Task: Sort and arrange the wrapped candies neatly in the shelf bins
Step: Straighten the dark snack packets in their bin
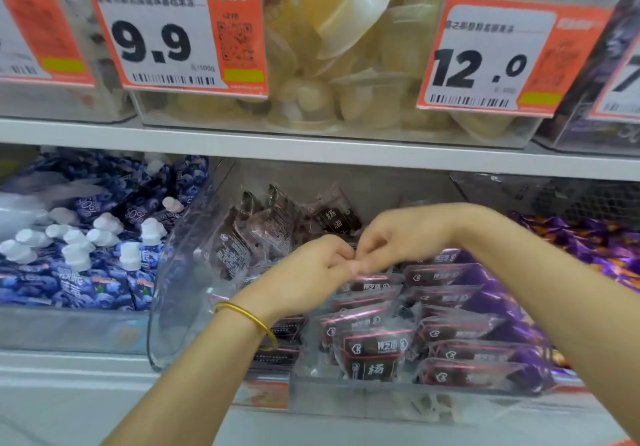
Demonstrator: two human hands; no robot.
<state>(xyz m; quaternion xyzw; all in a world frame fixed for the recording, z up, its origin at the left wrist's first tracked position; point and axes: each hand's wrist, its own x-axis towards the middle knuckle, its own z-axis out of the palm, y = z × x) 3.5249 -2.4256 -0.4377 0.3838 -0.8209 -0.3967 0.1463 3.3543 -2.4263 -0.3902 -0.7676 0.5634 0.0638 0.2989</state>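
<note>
A clear plastic bin (pixel 166 307) on the lower shelf holds dark maroon wrapped candies (pixel 450 327). At the front right they lie in neat overlapping rows; at the back left several packets (pixel 249 234) stand loose and jumbled. My left hand (pixel 311 272), with a gold bangle on its wrist, and my right hand (pixel 398 234) meet over the middle of the bin, fingers curled and fingertips together. What they pinch between them is hidden by the fingers.
Blue spouted pouches (pixel 86 248) fill the bin to the left. Purple wrapped sweets (pixel 588 248) lie in the bin to the right. The upper shelf (pixel 311 151) carries clear bins of pale jelly cups (pixel 346 64) with orange price tags (pixel 173 29) reading 9.9 and 12.0.
</note>
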